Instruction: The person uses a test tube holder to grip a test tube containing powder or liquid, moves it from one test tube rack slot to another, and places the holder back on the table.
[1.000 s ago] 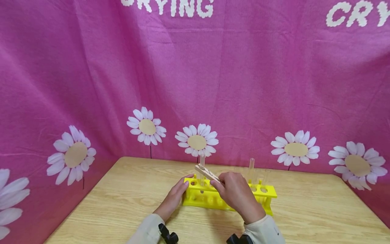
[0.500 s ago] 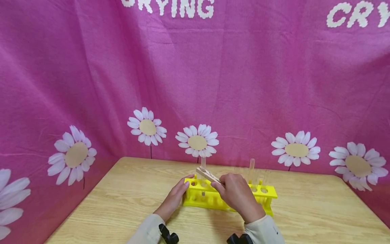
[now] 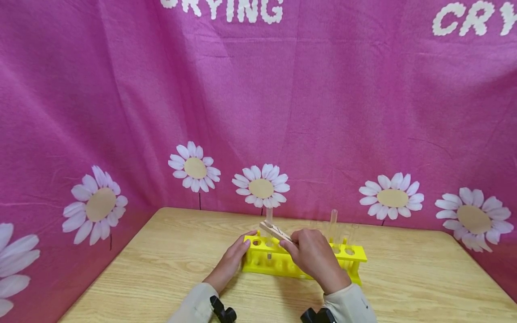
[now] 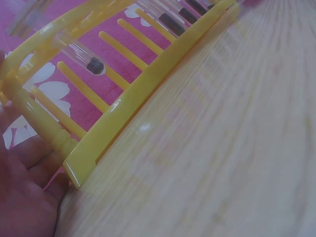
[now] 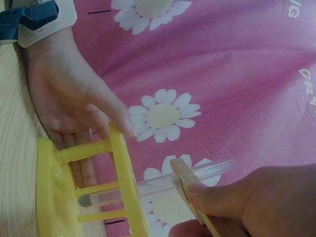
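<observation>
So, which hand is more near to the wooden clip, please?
The right. The right hand grips the wooden clip directly; the left hand holds the left end of the yellow rack, apart from the clip.

On the pink cloth (image 3: 331,112) — white "CRYING" (image 3: 230,10) and "CRY" (image 3: 479,19), both cropped.
</observation>
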`<state>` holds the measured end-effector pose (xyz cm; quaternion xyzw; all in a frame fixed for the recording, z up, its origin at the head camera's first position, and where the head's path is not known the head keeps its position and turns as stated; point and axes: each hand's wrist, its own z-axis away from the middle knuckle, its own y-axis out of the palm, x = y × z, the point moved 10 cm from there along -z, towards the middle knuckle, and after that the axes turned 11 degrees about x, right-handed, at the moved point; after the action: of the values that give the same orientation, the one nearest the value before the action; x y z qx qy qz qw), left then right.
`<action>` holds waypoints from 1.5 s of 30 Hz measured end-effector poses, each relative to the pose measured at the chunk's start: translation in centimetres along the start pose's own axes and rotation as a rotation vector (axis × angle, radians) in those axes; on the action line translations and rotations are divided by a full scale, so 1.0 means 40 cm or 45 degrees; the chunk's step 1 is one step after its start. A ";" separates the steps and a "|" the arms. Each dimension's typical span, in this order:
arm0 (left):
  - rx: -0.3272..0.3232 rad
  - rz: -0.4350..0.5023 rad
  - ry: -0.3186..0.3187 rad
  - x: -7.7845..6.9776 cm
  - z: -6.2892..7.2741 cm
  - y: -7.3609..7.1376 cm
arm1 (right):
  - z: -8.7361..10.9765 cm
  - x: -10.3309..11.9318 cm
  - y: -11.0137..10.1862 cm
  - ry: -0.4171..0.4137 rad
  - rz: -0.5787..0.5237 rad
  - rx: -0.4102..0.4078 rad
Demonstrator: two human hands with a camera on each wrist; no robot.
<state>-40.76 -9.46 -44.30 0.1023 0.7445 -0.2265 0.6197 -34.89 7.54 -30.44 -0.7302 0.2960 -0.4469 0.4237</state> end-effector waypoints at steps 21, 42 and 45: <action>0.010 0.012 -0.012 0.000 0.002 0.002 | 0.002 -0.003 -0.016 0.058 0.004 0.005; 0.002 0.006 -0.036 -0.003 0.001 0.003 | 0.006 -0.009 -0.038 0.078 -0.055 -0.050; 0.006 0.009 -0.035 -0.004 0.001 0.004 | 0.007 -0.007 -0.044 0.064 -0.055 -0.078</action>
<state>-40.62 -9.34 -44.20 0.1034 0.7351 -0.2275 0.6303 -34.67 8.70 -29.06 -0.7375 0.3045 -0.4648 0.3838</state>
